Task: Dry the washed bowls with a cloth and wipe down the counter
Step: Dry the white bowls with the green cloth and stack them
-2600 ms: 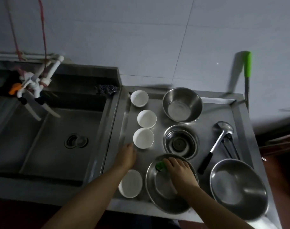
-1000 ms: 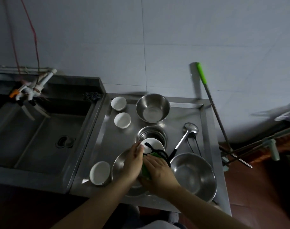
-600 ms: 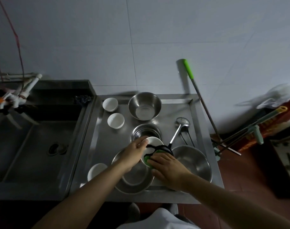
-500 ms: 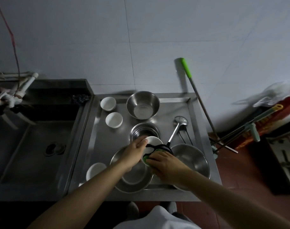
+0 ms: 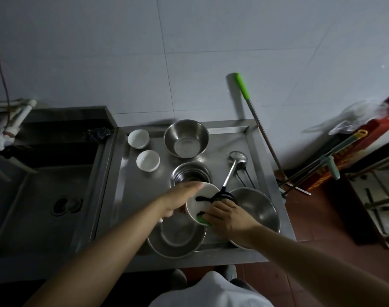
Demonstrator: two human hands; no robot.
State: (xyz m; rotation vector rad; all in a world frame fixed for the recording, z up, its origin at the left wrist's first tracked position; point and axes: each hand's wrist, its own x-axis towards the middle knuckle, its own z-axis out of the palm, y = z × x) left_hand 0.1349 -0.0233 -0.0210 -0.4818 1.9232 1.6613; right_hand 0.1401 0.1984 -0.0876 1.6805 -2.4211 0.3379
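My left hand point(image 5: 178, 200) grips a small white bowl point(image 5: 202, 204) by its left rim, tilted toward me above the steel counter point(image 5: 120, 185). My right hand point(image 5: 227, 216) presses a green and black cloth point(image 5: 202, 219) into that bowl from the right. Two more white bowls stand at the counter's back left, one by the wall point(image 5: 138, 138) and one nearer point(image 5: 147, 160). A wide steel bowl point(image 5: 176, 237) sits below my hands at the front edge.
A deep steel bowl point(image 5: 186, 138) stands at the back, a smaller steel bowl point(image 5: 190, 175) behind my hands, another wide one point(image 5: 259, 210) at the right. A ladle point(image 5: 235, 161) lies beside it. The sink point(image 5: 45, 196) is left. A green-handled pole point(image 5: 253, 120) leans on the wall.
My left hand picked a white bowl off the counter and my right hand brought the cloth from the steel bowl into it. The camera pulled back and right; my left arm now hides the front-left bowl.
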